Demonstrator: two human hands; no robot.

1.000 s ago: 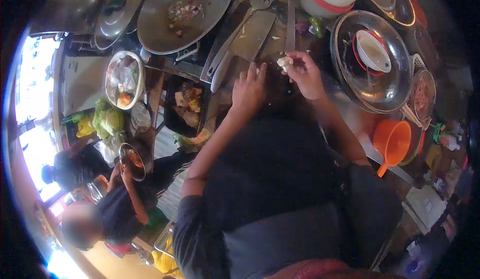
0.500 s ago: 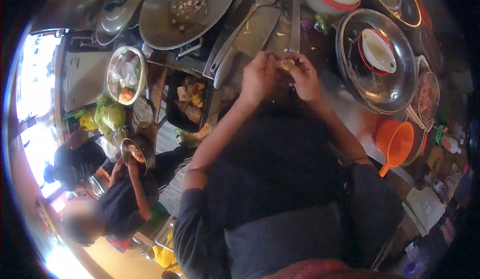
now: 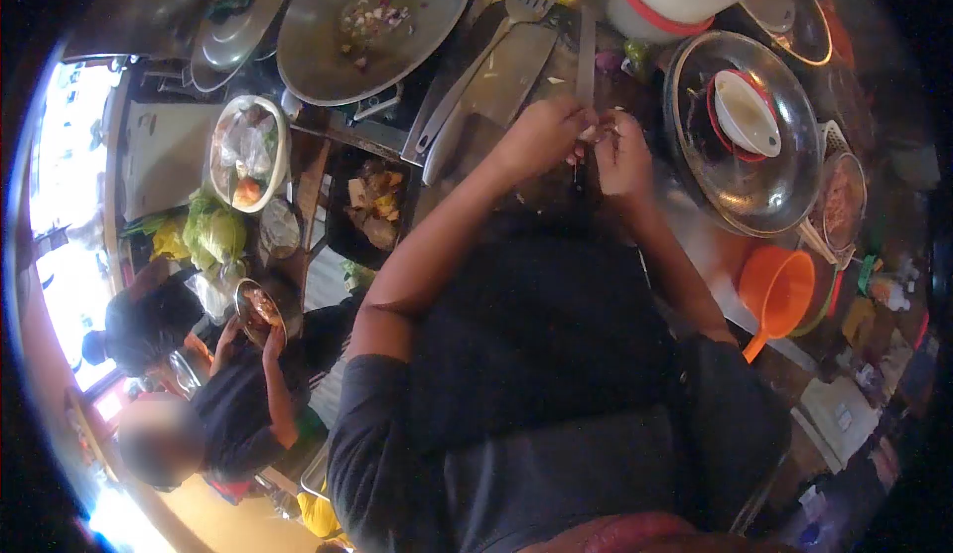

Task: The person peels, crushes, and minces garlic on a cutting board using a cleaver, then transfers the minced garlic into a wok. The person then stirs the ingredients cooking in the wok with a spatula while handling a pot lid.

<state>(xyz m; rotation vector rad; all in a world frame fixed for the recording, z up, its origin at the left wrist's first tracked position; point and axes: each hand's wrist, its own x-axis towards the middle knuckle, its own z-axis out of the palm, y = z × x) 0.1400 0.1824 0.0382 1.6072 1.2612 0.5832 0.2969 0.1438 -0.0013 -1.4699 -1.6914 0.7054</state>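
Left hand (image 3: 544, 141) and right hand (image 3: 623, 164) both pinch a small pale piece (image 3: 589, 134) at the fingertips; too blurred to identify. Piece sits between them, near the end of a metal strip (image 3: 586, 62). Wide blade (image 3: 511, 76) left, dark pan (image 3: 789, 181) right, white bowl (image 3: 747, 114) inside it.

Left hand (image 3: 546, 136), fingers extended left of long metal blade (image 3: 587, 57) one second ago, now curls just below blade's near end. Right hand (image 3: 623, 161) shifts from below that end toward its right. Pale piece (image 3: 589, 134), earlier plain in right fingertips alone, now mostly hidden among both hands' fingers. Far left of blade, co-worker's hands (image 3: 274, 343) sit wider apart.
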